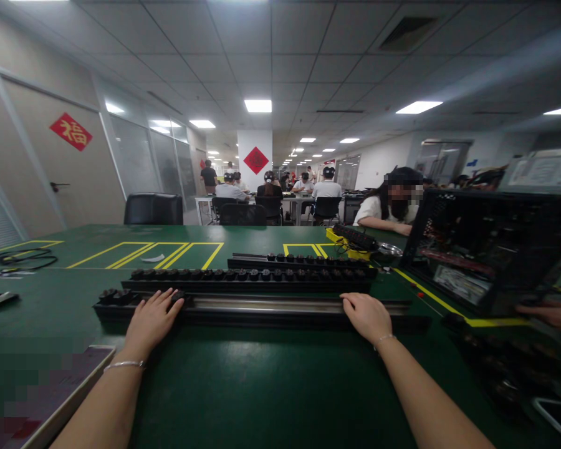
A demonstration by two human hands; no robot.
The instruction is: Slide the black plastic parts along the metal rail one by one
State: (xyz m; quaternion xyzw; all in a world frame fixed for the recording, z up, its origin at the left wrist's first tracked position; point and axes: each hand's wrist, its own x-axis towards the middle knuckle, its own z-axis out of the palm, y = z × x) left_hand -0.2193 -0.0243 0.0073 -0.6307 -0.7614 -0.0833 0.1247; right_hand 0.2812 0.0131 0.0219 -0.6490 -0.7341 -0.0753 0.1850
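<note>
A long black rail with a metal strip [262, 307] lies across the green table [243, 386] in front of me. My left hand [152, 319] rests flat on its left part, fingers stretched out, next to a few black knobs [115, 295]. My right hand [367, 315] lies on the rail's right part, fingers curled over its far edge. Behind it lie two more black rails [247, 277] set with rows of black knobs.
An open black computer case [490, 249] stands at the right, with another person's hand [554, 315] beside it. A seated person [390, 206] works at the table's far right. Black cables [21, 257] lie far left. A tablet-like device [42, 386] sits near left.
</note>
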